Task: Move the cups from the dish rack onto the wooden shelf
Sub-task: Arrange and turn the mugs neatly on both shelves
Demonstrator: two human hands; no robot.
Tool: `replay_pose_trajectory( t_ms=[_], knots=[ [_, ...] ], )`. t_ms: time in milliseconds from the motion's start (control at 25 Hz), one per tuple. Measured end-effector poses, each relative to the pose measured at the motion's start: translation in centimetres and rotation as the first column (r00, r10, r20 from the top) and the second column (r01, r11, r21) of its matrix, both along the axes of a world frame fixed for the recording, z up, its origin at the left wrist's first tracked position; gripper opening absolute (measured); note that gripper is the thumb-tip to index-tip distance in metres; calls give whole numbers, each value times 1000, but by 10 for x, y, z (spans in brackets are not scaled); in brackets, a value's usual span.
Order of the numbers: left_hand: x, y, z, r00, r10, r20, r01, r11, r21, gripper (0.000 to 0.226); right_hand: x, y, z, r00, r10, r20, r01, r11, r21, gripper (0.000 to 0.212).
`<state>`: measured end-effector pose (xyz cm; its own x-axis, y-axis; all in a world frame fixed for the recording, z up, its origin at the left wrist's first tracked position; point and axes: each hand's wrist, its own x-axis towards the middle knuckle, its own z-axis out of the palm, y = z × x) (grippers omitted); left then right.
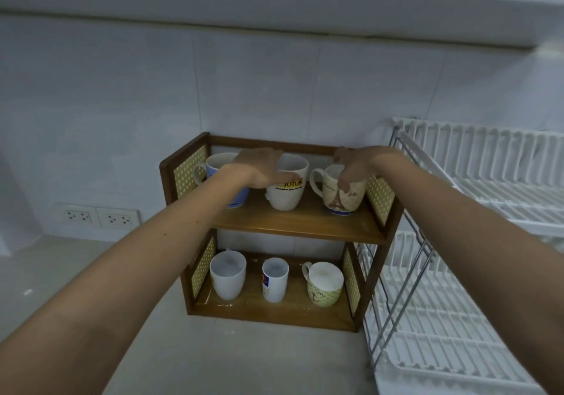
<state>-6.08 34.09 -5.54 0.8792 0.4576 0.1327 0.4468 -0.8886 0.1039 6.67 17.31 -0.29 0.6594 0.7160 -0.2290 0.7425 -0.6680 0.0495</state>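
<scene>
Head view looks down on a pale counter (238, 361) backed by a white tiled wall (122, 104), with 2 sockets (100, 218) set low on the wall at the left. A wooden shelf (293, 226) with 2 tiers and woven yellow side panels stands on the counter against the wall; just beside it on the right is the white dish rack (476, 199), whose visible tiers hold no cups.

On the top tier, from the left, stand a blue-and-white cup (222, 177), a white cup with a yellow logo (288, 191) and a beige patterned cup (343, 194), all upright with mouths up. The left hand (262, 168) reaches across the first 2, its thumb pressed on the logo cup's outer wall and its fingers over that cup's rim, so it grips the cup. The right hand (357, 165) is closed on the rim of the beige patterned cup, thumb down its outer face, fingers over the top; that cup sits close to the right side panel with its handle pointing left.

On the bottom tier, from the left, are a plain white cup (227, 278), a narrower white cup with a small red and blue mark (274, 281) and a green patterned cup (325, 286), each upright, apart from one another. All 3 look empty inside.
</scene>
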Motion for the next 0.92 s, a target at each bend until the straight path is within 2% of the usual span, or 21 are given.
replay_pose_trajectory(
  t_ms=[200,520,680,800,840,920],
  knots=[
    [1,-1,0,1000,1,-5,-1,1000,32,87,2,10,-18,996,8,93,-10,1000,22,80],
    [-2,5,-1,998,-25,-53,32,991,132,83,10,6,-15,991,105,81,-109,993,45,81],
    [-15,15,3,996,-72,-60,75,996,50,87,5,10,-13,993,117,-1,-116,989,94,87],
    [-38,39,16,999,29,-39,-31,998,-54,94,-8,26,-4,958,264,-111,-217,922,321,87],
    [-45,47,19,992,92,-83,-98,993,-73,96,-15,34,-2,944,312,-107,-258,901,348,85],
    [-54,54,18,963,192,-187,-209,975,-76,96,-26,50,-5,930,361,-69,-324,895,308,83]
  ],
)
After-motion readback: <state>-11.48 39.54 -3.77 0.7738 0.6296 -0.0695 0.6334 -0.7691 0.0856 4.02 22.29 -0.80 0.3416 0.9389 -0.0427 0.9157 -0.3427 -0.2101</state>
